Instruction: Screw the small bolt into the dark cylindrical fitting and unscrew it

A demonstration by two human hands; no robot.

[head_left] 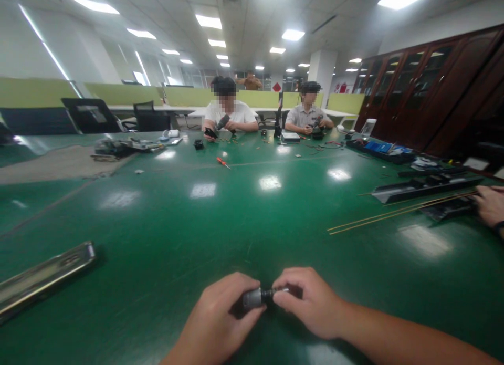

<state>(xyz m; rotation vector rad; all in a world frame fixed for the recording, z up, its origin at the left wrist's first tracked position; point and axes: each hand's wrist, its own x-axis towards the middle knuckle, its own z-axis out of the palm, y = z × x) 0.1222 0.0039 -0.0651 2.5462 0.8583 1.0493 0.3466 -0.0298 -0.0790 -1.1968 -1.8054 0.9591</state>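
Low in the centre of the view, my left hand [222,315] is wrapped around the grey front end of what looks like an electric screwdriver [252,298]. Its narrower black chuck [268,295] points right, toward my other hand. Thumb and fingers of my right hand [309,302] pinch a thin metal bit [281,290] at the chuck's tip. How far the bit sits inside cannot be made out. The rest of the tool's body is hidden behind my left palm. Both hands are just above the green tabletop [220,228].
A long metal-edged case [47,278] lies at left. A red screwdriver [222,163] rests farther back. On the right, another person's hand [490,205] holds thin brass-coloured rods [394,214] near black metal channels [425,186]. Two people [230,113] sit opposite, handling tools.
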